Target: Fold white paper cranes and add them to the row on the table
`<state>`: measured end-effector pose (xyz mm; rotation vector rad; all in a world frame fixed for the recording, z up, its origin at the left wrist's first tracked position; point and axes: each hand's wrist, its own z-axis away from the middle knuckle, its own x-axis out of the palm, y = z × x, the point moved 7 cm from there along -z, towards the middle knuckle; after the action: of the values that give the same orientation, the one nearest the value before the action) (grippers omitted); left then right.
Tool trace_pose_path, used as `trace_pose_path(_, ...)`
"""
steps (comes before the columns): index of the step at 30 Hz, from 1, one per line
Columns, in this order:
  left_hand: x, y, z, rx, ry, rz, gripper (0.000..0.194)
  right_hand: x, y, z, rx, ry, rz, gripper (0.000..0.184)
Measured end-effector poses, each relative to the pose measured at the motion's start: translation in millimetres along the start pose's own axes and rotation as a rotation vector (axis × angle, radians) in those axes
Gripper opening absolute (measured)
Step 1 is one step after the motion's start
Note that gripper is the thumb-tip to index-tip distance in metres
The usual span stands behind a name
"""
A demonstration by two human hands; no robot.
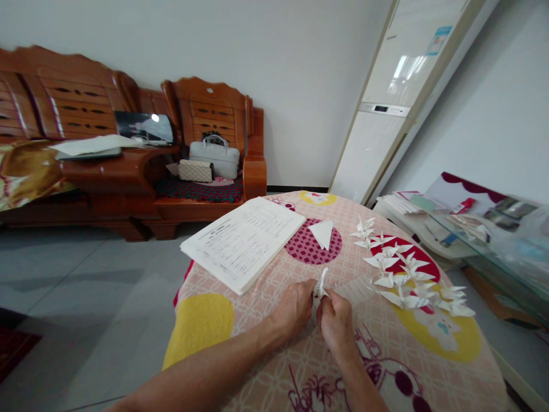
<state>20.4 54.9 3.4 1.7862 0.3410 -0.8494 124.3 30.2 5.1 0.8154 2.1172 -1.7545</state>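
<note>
Between my hands, above the middle of the round table, is a small folded piece of white paper [321, 284] with print on it. My left hand [297, 306] pinches its left side, and my right hand [335, 318] grips it from the lower right. Fingers cover much of the paper, so its full shape is hidden. To the right lie several folded paper cranes [401, 280] in a loose group. Beyond my hands rests a folded white paper triangle [322, 233]. A stack of printed sheets [244, 243] lies to the left.
A patterned cloth [266, 366] covers the table. Wooden seats [206, 114] with bags stand at the back left. A tall white air conditioner [377, 97] stands behind the table, and a glass-topped stand [484, 246] with clutter is close at its right.
</note>
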Motion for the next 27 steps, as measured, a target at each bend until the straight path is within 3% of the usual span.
trace_pose_path(7,-4.4,0.6,0.2,0.002,0.032,0.213,0.024,1.5,2.1,-1.5,0.018,0.037,-0.019,0.028)
trace_pose_path(27,-2.8,3.3,-2.1,-0.021,0.122,0.343,0.028,2.5,0.3,-0.4,0.028,0.075,-0.088,0.031)
